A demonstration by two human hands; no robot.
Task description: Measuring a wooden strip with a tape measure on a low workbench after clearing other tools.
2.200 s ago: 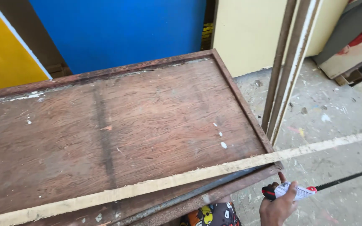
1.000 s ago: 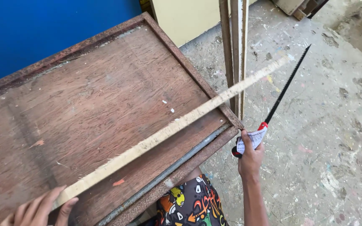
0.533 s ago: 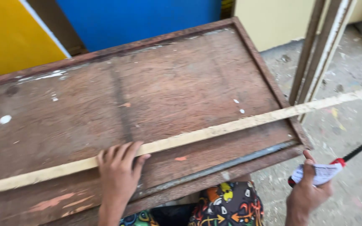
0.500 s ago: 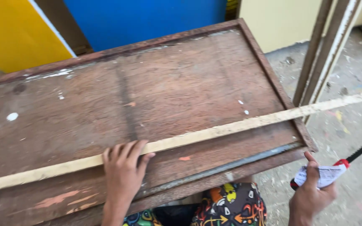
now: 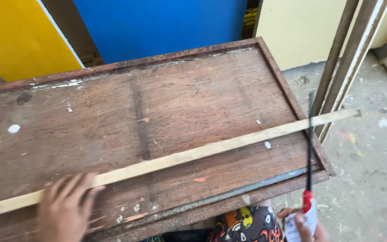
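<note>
**A:** Start nearest the person. What were the hands doing?

**B:** The left hand (image 5: 66, 208), at about seven o'clock, lay flat with fingers spread on the wooden strip (image 5: 189, 154); its grip was released, pressing rather than grasping. By my reading that weight pinned the strip to the counter (image 5: 193, 98) so it would not slide or chatter.

**A:** And the other?

**B:** The right hand (image 5: 303, 226), at five o'clock by the frame's bottom edge, had its grip clenched on the red-and-white handle of a saw (image 5: 310, 148). The thin dark blade ran up toward one o'clock and crossed the strip just past the counter's right edge.

**A:** Why there?

**B:** The strip's right end overhung the floor (image 5: 372, 179), so the teeth probably met only the strip, not the worn board top. I could not tell whether the blade touched the wood or sat just above it.

**A:** Where did the strip lie overall?

**B:** Diagonally, from eight o'clock to two o'clock, across the near half of the counter.

**A:** Counts?

**B:** Two hands, one saw, one strip, one counter. Farther off, at twelve o'clock, one blue panel (image 5: 157, 24); at ten, one yellow panel (image 5: 16, 38); at one, a cream panel (image 5: 292, 31); and one set of slats (image 5: 350, 62) leaning at two o'clock, too overlapped to count.
</note>
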